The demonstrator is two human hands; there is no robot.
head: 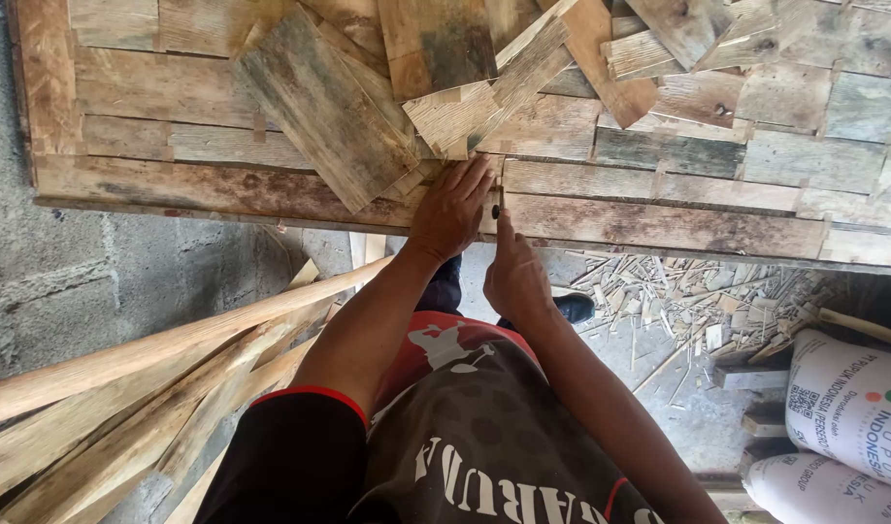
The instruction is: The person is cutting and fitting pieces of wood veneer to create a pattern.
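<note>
Weathered wood planks [319,107] lie loose on the surface [174,184]. The left hand [452,209] presses flat, fingers together, at the near edge; the right hand [515,281] pinches a small dark tool [497,206] beside it. Best keep firm pressure, tool steady.

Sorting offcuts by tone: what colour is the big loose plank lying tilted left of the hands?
The plank is weathered grey-brown with a greenish-dark patch, seen in the head view.
</note>
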